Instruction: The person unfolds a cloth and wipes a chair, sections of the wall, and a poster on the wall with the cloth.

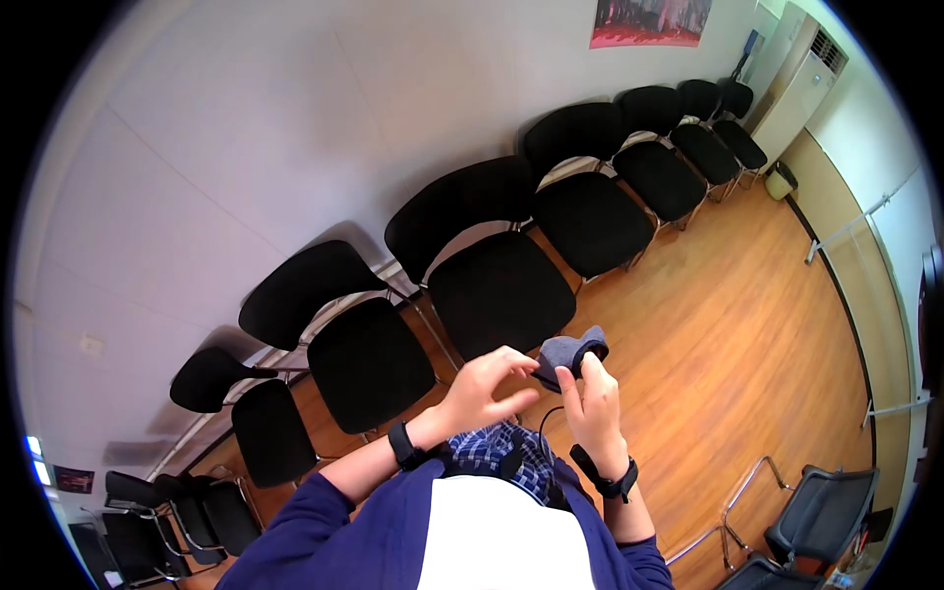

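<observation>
The right hand, just below and right of the frame's centre, has thumb and fingers pinched on a grey cloth with a dark edge. The left hand, just to its left, has thumb and fingers spread apart; its fingertips are at the cloth's left edge, whether touching I cannot tell. A chair stands above them, in a row running from lower left to upper right. A bin sits at upper right.

Grey cloth item in R fingers, L fingers nr.
</observation>
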Action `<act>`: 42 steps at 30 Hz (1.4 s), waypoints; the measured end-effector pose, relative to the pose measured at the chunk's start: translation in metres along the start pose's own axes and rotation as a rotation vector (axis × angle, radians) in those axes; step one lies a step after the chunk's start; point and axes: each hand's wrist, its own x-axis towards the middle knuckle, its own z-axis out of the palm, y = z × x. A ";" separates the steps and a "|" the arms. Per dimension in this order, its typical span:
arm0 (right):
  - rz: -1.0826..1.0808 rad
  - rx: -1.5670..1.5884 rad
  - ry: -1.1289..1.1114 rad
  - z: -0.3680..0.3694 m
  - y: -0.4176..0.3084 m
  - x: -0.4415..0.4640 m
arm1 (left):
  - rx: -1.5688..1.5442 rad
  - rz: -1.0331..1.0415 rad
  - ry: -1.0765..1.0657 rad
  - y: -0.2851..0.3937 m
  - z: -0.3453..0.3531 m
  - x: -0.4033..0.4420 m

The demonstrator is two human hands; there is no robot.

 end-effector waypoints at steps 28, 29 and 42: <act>-0.140 0.141 -0.344 0.237 -0.089 0.196 | 0.299 -0.342 0.455 -0.095 -0.219 -0.038; -0.069 0.213 -0.325 0.242 -0.095 0.205 | 0.333 -0.347 0.536 -0.095 -0.227 -0.036; -0.331 0.570 -0.298 0.310 -0.132 0.324 | 0.080 -0.136 1.321 -0.118 -0.351 0.008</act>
